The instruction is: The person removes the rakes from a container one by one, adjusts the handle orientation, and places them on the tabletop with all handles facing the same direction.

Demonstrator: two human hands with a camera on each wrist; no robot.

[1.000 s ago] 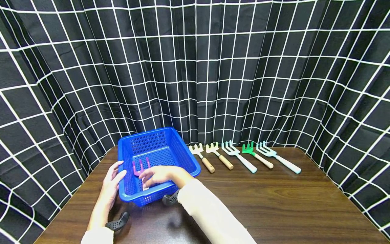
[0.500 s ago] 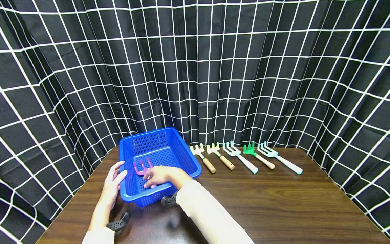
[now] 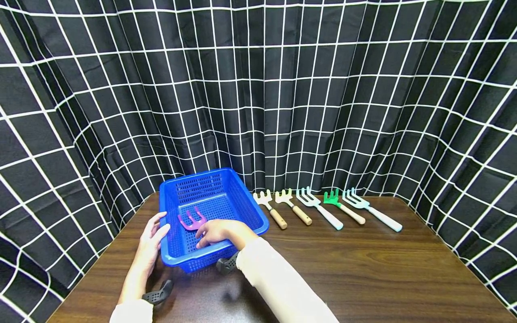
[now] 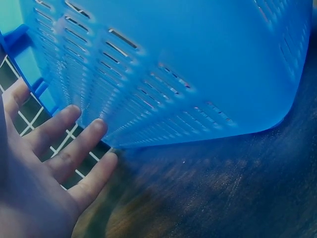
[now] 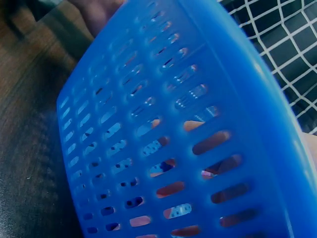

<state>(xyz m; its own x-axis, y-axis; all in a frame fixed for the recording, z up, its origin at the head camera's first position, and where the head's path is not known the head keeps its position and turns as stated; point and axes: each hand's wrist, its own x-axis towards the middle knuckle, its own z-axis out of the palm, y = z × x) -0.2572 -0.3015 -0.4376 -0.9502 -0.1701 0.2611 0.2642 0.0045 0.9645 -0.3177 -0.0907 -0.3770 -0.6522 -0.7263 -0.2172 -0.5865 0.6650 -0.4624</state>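
Inside the blue plastic basket (image 3: pixel 173 260) lies a pink three-pronged hand fork (image 3: pixel 194 223), its prongs pointing to the back left. My right hand (image 3: pixel 216 231) reaches over the basket's front rim and grips the fork's handle, which the hand hides. Through the slots of the basket wall (image 5: pixel 148 114), parts of that hand show in the right wrist view. My left hand (image 3: pixel 150 237) rests at the basket's left rim, thumb at the edge. In the left wrist view, the left fingers (image 4: pixel 74 153) are nearly straight beside the basket's outer wall.
Right of the basket several hand forks lie in a row: a cream one (image 3: pixel 269 208), a yellowish one (image 3: pixel 293 206), a pale blue one (image 3: pixel 319 207), a green one (image 3: pixel 344 207) and another pale blue one (image 3: pixel 372 209). A black grid-patterned curtain (image 3: pixel 278 89) stands behind the wooden table (image 3: pixel 363 269).
The pink hand fork has shifted right and turned within the basket, its prongs swinging left, as my right hand moved slightly right. My left hand stays at the rim.
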